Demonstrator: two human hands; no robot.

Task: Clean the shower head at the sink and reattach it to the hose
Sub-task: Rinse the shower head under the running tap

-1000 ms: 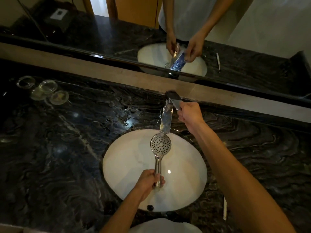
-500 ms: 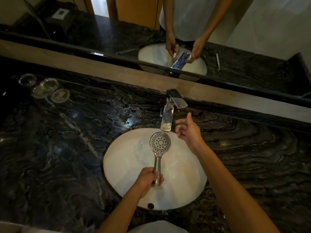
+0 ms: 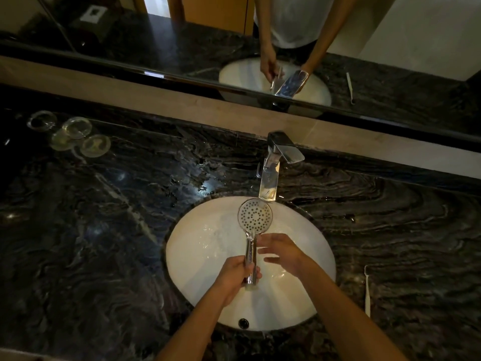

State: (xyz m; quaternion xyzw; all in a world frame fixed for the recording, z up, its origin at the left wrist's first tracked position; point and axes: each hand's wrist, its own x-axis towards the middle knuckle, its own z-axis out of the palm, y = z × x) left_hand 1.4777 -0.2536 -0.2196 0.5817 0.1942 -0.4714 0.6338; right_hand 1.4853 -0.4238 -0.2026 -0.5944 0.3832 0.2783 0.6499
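A person holds the shower head (image 3: pixel 255 215) over the white sink (image 3: pixel 307 295), under the faucet (image 3: pixel 270 175).

The shower head is chrome, with a round face full of small dark holes turned upward and a straight shiny handle that points toward the near side. Its face sits just below the faucet spout, and water lies in the basin around it. The left hand (image 3: pixel 238 276) grasps the low end of the handle with curled fingers. The right hand (image 3: pixel 282 250) is released, its fingers spread and relaxed, just to the right of the handle; whether it touches the handle cannot be told. Compared with half a second earlier, the right hand has come down from beside the spout to a place near the handle, while the left hand keeps the same grip.

On the dark marble counter (image 3: pixel 104 230), round glass coasters (image 3: pixel 75 134) lie at the far left.
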